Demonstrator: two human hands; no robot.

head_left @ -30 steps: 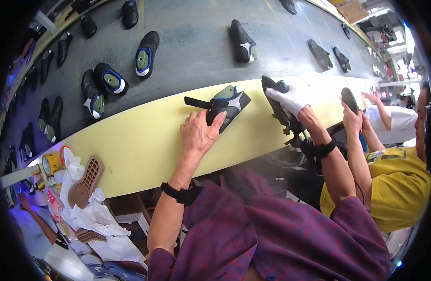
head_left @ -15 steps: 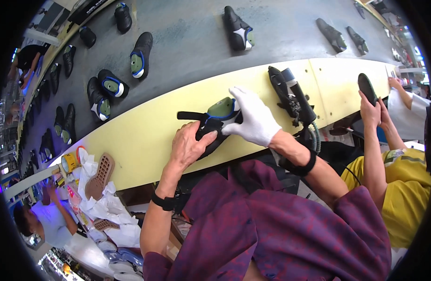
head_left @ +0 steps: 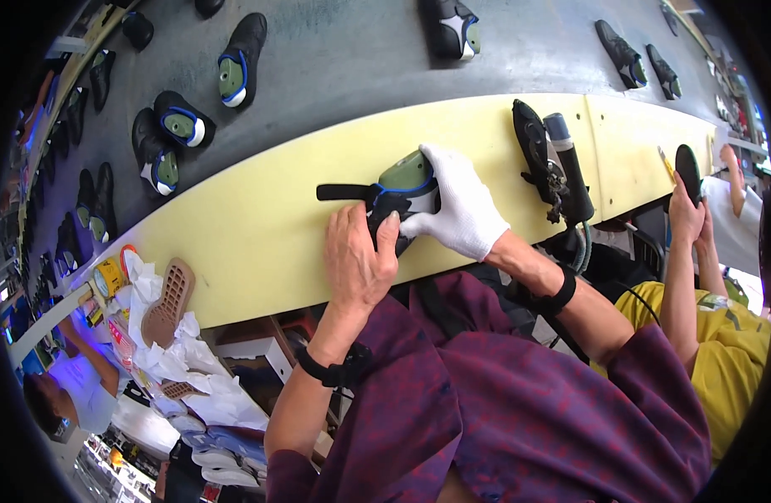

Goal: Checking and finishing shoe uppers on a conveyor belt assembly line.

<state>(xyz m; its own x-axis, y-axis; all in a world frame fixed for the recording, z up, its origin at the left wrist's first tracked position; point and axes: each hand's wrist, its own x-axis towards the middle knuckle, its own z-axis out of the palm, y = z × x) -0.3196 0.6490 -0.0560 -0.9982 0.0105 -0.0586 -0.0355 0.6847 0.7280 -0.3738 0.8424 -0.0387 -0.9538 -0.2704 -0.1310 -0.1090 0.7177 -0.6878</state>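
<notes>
Over the pale yellow bench edge, I hold a black shoe (head_left: 390, 204) with a blue collar lining and a green last (head_left: 405, 173) inside it. A black strap (head_left: 341, 192) sticks out to its left. My bare left hand (head_left: 359, 258) is closed on the shoe's near part, thumb and fingers on either side. My right hand (head_left: 464, 204), in a white knit glove, wraps the heel side from the right, its thumb along the near side. The shoe's toe and much of its upper are hidden by my hands.
Beyond the yellow bench (head_left: 260, 251) runs a dark belt (head_left: 344, 75) with several black shoes. A black hand tool with a hose (head_left: 570, 168) lies right of my hands. Brown soles (head_left: 168, 303) and white paper sit at left. On the right, a co-worker holds a dark sole-shaped piece (head_left: 688, 173).
The shoe has turned, with its toe end now nearer me. My left hand has shifted right and swung more upright along it. My right hand stays at the heel. The whole view has shifted slightly.
</notes>
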